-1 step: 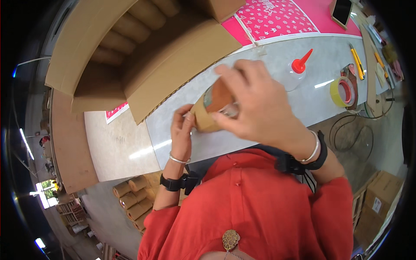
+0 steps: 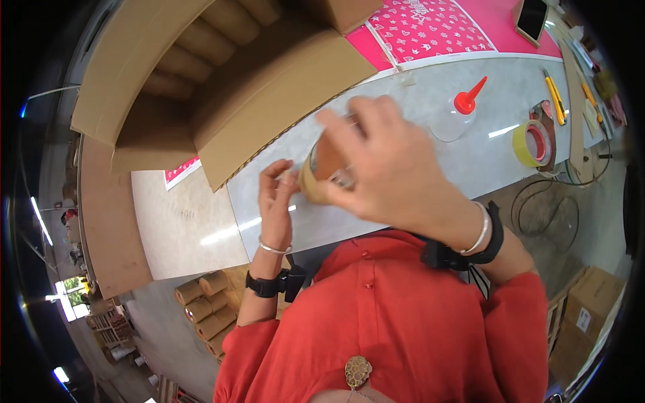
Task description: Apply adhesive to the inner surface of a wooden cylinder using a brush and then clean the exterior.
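My right hand (image 2: 396, 164) grips a short tan cylinder (image 2: 310, 183) from above, with fingers over its far side and thumb on its near side. Its end turned up toward me is reddish brown, with a shiny patch by the thumb; much of it is hidden under the hand. Close by its left side is my left hand (image 2: 275, 201), with thumb and fingers drawn together. Something small and pale may be at those fingertips, too blurred to name. I cannot tell whether the left fingertips touch the cylinder.
An open cardboard box (image 2: 269, 111) holding several brown rolls (image 2: 205, 43) stands at far left. Rightward are a red-nozzled clear bottle (image 2: 463, 111), a yellow tape roll (image 2: 527, 144), a yellow cutter (image 2: 555, 97) and a phone (image 2: 531, 19). Pink printed sheets (image 2: 430, 30) lie behind.
My right hand and the cylinder have shifted slightly to the left. My left hand has drawn a little leftward, its fingertips coming off the cylinder's side or to its very edge.
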Motion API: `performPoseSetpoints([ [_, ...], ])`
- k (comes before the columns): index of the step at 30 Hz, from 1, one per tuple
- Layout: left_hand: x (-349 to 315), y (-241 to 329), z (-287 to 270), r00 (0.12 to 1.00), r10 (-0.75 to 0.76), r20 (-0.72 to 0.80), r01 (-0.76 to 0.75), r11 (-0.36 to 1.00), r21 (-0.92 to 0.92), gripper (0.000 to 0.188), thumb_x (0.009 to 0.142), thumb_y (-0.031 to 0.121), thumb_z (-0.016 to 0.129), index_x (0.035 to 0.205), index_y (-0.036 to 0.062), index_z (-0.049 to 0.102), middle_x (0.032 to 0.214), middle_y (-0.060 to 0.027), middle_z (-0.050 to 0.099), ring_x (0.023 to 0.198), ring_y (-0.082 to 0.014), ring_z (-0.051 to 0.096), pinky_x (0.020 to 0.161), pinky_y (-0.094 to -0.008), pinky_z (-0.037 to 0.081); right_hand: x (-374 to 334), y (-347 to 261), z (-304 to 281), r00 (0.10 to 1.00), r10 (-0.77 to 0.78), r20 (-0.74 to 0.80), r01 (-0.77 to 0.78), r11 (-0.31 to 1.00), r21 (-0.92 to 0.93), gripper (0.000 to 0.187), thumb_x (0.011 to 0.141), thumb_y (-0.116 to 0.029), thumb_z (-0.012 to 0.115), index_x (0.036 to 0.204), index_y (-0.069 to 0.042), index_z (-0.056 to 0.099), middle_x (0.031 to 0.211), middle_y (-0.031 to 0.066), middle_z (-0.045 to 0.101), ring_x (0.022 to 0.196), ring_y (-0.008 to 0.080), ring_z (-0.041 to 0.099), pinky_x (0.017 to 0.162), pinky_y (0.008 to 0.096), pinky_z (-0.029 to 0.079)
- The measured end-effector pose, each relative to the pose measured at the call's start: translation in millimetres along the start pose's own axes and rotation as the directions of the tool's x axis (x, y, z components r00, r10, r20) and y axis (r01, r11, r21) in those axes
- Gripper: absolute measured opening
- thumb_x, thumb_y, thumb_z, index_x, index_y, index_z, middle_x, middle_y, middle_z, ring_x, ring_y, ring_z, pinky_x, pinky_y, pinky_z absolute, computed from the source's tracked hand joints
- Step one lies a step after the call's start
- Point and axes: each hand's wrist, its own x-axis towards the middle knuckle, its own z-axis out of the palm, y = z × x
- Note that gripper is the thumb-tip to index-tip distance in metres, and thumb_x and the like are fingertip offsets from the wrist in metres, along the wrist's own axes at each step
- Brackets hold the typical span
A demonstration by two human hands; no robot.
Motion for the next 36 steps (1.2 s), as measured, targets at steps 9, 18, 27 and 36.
performPoseSetpoints([
  [9,-26,70,-11,0.992,-0.026,0.120,0.032,0.999,-0.044,0.048,0.093,0.034,0.055,0.127,0.0012,0.044,0.090,0.0019,0.055,0.074,-0.0036,0.046,0.065,-0.0166,0.036,15,-28,22,0.942,-0.255,0.217,0.150,0.901,0.408,0.064,0.073,-0.037,0.075,0.122,-0.003,0.052,0.116,0.0100,0.056,0.100,0.0260,0.054,0.074,0.0326,0.050],
  [18,-19,81,2,0.980,-0.122,0.156,0.142,0.982,-0.121,0.049,0.089,0.029,0.061,0.127,0.0020,0.044,0.108,-0.0044,0.057,0.093,-0.0083,0.054,0.078,-0.0225,0.044,3,10,37,0.811,0.140,0.568,-0.570,0.411,0.712,0.063,0.084,-0.038,0.067,0.123,0.008,0.050,0.116,0.0207,0.056,0.111,0.0266,0.053,0.091,0.0346,0.045],
  [27,-17,90,7,0.976,-0.151,0.156,0.159,0.986,-0.042,0.044,0.089,0.026,0.060,0.123,0.0014,0.046,0.100,-0.0032,0.058,0.088,-0.0076,0.054,0.075,-0.0217,0.044,12,17,35,0.750,0.062,0.658,-0.637,0.336,0.694,0.048,0.085,-0.023,0.064,0.125,0.001,0.051,0.115,0.0110,0.057,0.110,0.0186,0.051,0.091,0.0311,0.043],
  [36,-11,95,5,0.987,-0.081,0.139,0.057,0.984,0.167,0.034,0.088,0.023,0.058,0.112,-0.0017,0.055,0.094,-0.0037,0.059,0.081,-0.0068,0.053,0.069,-0.0213,0.044,13,20,38,0.765,0.000,0.644,-0.609,0.323,0.724,0.034,0.086,-0.020,0.063,0.114,-0.001,0.060,0.106,0.0071,0.060,0.100,0.0135,0.055,0.086,0.0276,0.043],
])
